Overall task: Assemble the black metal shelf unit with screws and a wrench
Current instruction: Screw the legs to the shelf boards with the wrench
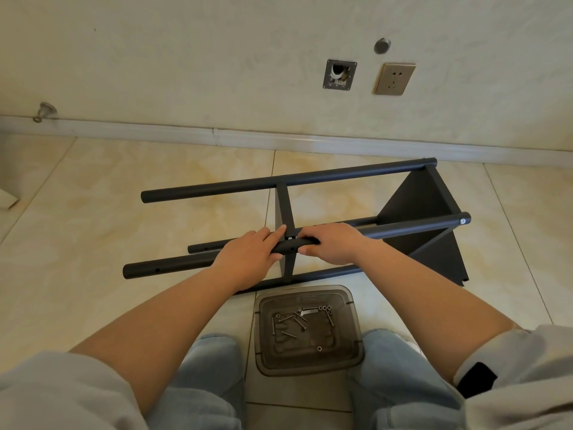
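From the head camera, we have the black shelf unit point(310, 225) lying on its side on the tiled floor point(93, 212), just beyond our knees at about twelve o'clock. Both hands sit on the near upper pole point(173, 264). Our left hand point(248, 254) wraps it with fingers point(273, 235) pressed together and reaching toward the middle shelf bracket point(286, 209); our right hand point(333, 243), at three o'clock of the left, curls its fingers point(310, 240) over the same pole — whether it pinches a screw there we cannot tell. A screw hole point(292, 249) shows on the pole between the hands.

The clear plastic tray point(350, 342) lies at six o'clock between our knees, holding loose screws point(291, 324) and nuts point(325, 308); the wrench is not clearly visible.

What could go wrong, we judge: the pole could roll under our grip so its hole drifts off the bracket's — then a screw would bind or cross-thread. A knee could also nudge the tray and scatter the hardware.
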`<move>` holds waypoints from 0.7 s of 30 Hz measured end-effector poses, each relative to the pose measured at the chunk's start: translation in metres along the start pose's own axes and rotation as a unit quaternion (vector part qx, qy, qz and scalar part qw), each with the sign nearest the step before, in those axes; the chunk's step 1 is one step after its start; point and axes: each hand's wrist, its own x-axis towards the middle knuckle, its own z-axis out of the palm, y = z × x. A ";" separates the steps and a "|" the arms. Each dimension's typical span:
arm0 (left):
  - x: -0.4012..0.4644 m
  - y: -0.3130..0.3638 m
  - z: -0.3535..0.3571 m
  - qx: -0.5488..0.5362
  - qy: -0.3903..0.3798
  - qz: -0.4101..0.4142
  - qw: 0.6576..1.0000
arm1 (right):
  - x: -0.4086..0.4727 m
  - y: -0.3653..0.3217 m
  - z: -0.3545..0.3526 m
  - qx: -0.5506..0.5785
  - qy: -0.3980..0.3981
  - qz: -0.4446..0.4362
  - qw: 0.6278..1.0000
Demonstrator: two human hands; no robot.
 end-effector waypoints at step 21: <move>0.006 -0.005 0.001 0.035 0.008 0.029 0.999 | 0.010 0.000 -0.009 0.073 -0.072 0.024 0.994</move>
